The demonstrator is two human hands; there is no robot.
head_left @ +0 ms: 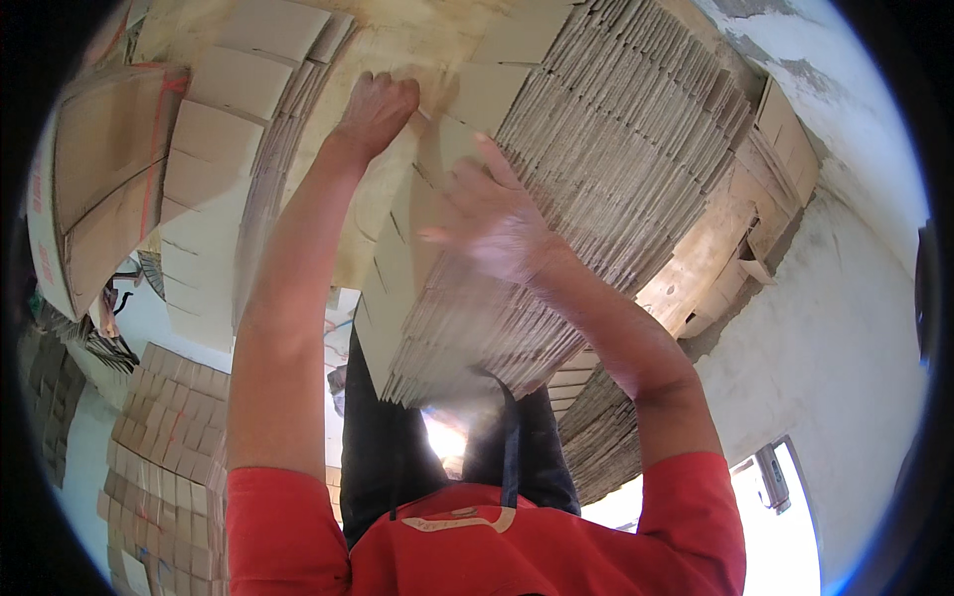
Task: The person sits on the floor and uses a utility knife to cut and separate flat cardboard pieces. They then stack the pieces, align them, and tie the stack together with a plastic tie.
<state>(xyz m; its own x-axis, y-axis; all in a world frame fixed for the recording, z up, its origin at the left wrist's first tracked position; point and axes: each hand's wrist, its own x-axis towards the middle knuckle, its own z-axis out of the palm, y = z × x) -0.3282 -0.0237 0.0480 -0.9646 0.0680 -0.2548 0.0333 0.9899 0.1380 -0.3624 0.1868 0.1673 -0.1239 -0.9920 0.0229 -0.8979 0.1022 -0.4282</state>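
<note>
A large stack of slotted cardboard sheets (616, 129) leans in front of me, its many layered edges showing on the right. Its pale top sheet (395, 273) has short slits along it. Over this sheet my right hand (497, 214) is open, fingers and thumb spread, slightly blurred; whether it touches the cardboard I cannot tell. My left hand (378, 111) is closed in a fist just left of the stack, above a light wooden surface (397, 45). Its curled fingers hide whatever may be inside.
At the left stands another stack of slotted cardboard (224, 119), beside a larger brown carton (109, 169) with red marks. Bundled cardboard (164, 457) is piled at the lower left. More cardboard pieces (780, 149) lie right of the stack, near a pale wall (845, 298).
</note>
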